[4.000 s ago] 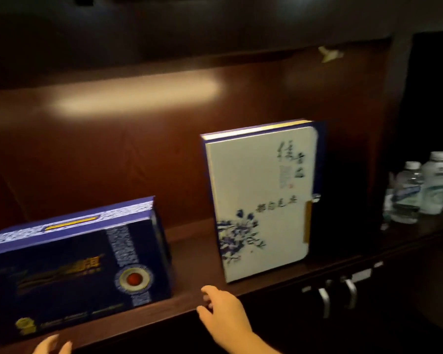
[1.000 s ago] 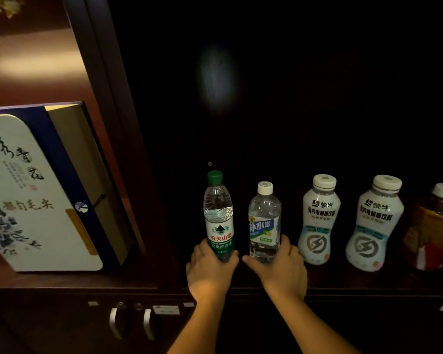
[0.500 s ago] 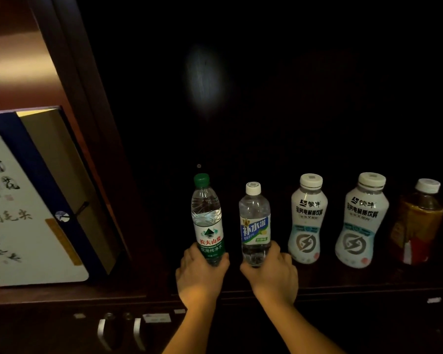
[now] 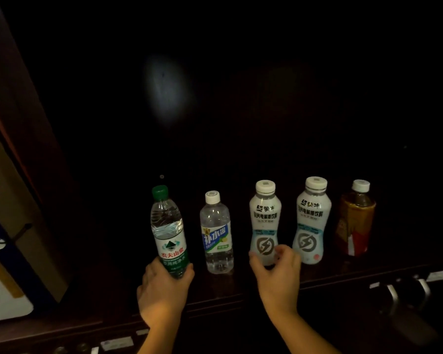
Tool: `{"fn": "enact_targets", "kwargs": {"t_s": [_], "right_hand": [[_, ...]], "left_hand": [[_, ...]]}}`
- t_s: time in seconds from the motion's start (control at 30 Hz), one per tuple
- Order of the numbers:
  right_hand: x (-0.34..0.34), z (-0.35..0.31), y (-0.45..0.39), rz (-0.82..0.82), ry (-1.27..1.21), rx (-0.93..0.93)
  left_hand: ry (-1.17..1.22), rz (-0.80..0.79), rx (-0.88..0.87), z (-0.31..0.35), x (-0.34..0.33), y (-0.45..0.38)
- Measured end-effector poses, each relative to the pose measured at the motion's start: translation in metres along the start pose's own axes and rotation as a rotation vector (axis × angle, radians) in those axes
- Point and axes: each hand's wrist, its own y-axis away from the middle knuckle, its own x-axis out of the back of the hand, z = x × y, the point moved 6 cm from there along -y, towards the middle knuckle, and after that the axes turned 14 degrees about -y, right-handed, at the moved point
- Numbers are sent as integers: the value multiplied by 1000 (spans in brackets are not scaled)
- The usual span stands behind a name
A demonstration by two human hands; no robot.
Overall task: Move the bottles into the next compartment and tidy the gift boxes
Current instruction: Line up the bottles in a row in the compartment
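Several bottles stand in a row on a dark shelf (image 4: 241, 284). My left hand (image 4: 164, 287) grips the base of the green-capped water bottle (image 4: 168, 226), which tilts slightly left. To its right a clear white-capped bottle (image 4: 216, 233) stands free. My right hand (image 4: 278, 272) is at the foot of a white drink bottle (image 4: 265, 218), fingers curled around it but apart. A second white drink bottle (image 4: 311, 218) and a brown tea bottle (image 4: 356, 218) stand further right. The gift box (image 4: 8, 226) shows at the left edge.
A dark wooden divider (image 4: 44, 149) separates the bottle compartment from the gift box compartment on the left. Metal cabinet handles (image 4: 407, 290) sit below the shelf at the right. The compartment's back is dark with a faint light patch.
My right hand has let go of the clear white-capped bottle and moved right to the first white drink bottle. My left hand still holds the green-capped bottle. The view has shifted right.
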Motion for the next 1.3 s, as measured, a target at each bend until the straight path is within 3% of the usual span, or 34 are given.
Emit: {"fn": "enact_targets", "kwargs": {"t_s": [0.37, 0.73, 0.93, 1.03, 1.13, 1.3], "right_hand": [[-9, 10, -20, -102, 351, 6], [-8, 11, -18, -149, 346, 28], [-2, 13, -17, -214, 191, 0], [26, 17, -19, -71, 34, 3], [61, 27, -33, 104, 49, 3], [70, 30, -61, 83, 254, -92]], "left_hand": [[2, -40, 4, 0, 1, -1], [4, -53, 2, 2, 0, -1], [11, -54, 1, 2, 1, 0], [-7, -52, 7, 3, 1, 0], [-22, -58, 6, 4, 1, 0], [-1, -87, 18, 2, -1, -1]]}}
